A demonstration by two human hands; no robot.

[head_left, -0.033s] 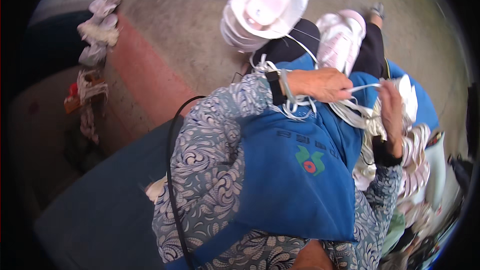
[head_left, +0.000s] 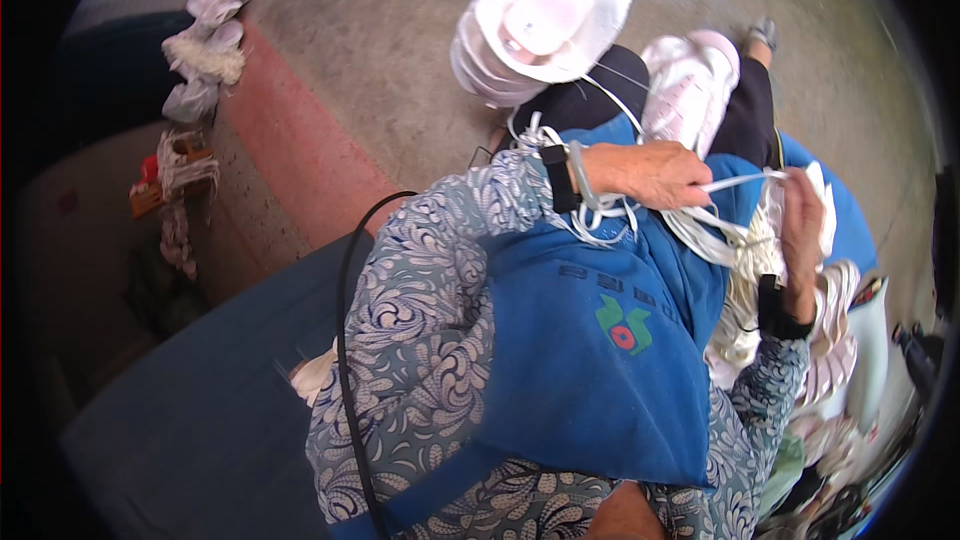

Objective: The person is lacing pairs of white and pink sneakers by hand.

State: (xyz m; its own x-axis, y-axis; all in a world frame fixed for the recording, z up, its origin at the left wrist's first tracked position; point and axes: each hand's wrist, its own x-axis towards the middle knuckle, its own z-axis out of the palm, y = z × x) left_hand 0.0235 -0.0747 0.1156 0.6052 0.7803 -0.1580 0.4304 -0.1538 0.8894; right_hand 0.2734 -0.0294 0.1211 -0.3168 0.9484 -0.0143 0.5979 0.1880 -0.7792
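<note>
Presently: blue cloth apron [head_left: 590, 390], nearest; above it, flat white fabric lace [head_left: 746, 180], pinched between the fingers of left hand [head_left: 655, 173] and blurred right hand [head_left: 800, 225], now slightly farther apart, exposing more length; beyond, rounded pink-and-white shoe piece [head_left: 686, 105].

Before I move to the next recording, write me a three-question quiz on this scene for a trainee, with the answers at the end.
1. Open question: what runs straight between the left hand and the right hand?
2. Multiple choice: the main colour of the apron is
A) red
B) blue
C) yellow
3. True or false: the left wrist carries both a black band and a pale bracelet.

Key:
1. A white lace.
2. B.
3. True.
</note>
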